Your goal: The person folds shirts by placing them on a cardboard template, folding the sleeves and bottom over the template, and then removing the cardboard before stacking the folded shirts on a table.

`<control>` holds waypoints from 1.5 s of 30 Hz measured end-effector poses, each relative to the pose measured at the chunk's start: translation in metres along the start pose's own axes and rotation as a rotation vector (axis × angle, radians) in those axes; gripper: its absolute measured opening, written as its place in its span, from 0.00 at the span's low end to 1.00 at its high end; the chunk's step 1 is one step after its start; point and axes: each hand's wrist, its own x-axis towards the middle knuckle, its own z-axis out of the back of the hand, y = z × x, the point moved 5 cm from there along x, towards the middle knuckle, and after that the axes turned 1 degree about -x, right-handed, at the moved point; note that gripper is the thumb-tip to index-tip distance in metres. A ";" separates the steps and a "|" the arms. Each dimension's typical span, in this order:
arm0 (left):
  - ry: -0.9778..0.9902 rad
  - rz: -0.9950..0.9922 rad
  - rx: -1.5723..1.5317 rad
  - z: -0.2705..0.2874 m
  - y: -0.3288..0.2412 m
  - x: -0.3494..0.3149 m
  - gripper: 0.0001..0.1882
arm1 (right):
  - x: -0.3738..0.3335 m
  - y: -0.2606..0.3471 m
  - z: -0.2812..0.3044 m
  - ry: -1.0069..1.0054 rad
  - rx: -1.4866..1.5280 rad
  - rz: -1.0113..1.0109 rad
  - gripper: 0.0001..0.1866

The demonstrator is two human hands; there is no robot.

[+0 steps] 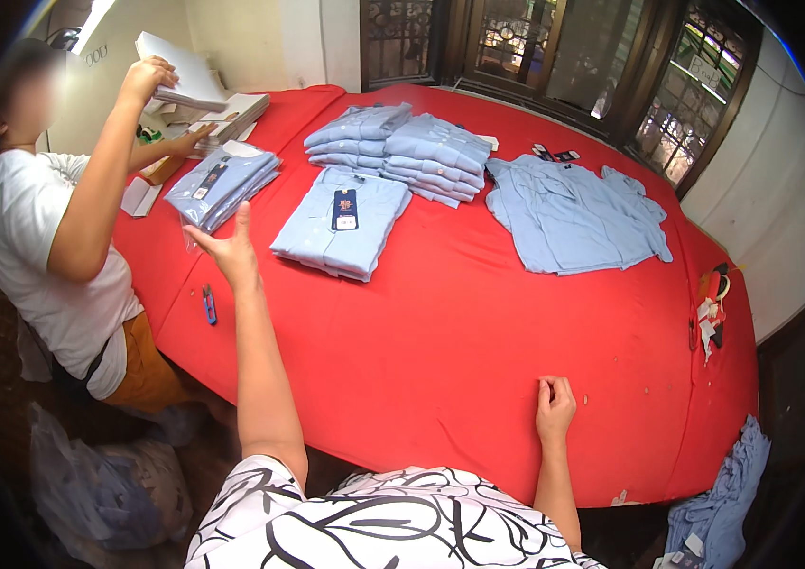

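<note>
Red cloth (421,351) covers our wide table (516,313), likely as a soft base for garments. At left, a co-worker (61,223) holds white sheets (189,81) up over a paper pile (243,114), perhaps so the two don't mix. Big clear bag (108,484) sits on the floor; we see bluish contents, too blurred to name. Loose shirts (578,213) lie rumpled at right. Folded shirts (435,152) stand in two adjoining stacks, probably flat to limit creases. Front pile (303,223) has its tag (344,209) face up, presumably for easy reading. Bagged shirts (236,185) lie at left inside clear plastic, tag showing through. Our left hand (229,248) is at their near corner, thumb and fingers spread; we cannot tell whether it touches the plastic. Our right hand (556,410) is well apart, toward the front edge, fingers curled; we cannot tell whether it pinches anything. Blue snips (210,303) lie near the left forearm (265,379).
</note>
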 end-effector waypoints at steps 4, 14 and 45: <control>0.055 -0.135 -0.157 0.001 -0.038 0.014 0.64 | -0.001 0.002 0.003 -0.007 0.005 0.026 0.07; 0.771 0.604 -1.066 -0.060 -0.060 -0.228 0.46 | 0.021 0.020 -0.022 0.237 1.241 -0.621 0.43; 1.189 0.304 -0.506 -0.055 -0.141 -0.380 0.54 | 0.019 -0.013 0.134 0.303 0.828 0.021 0.59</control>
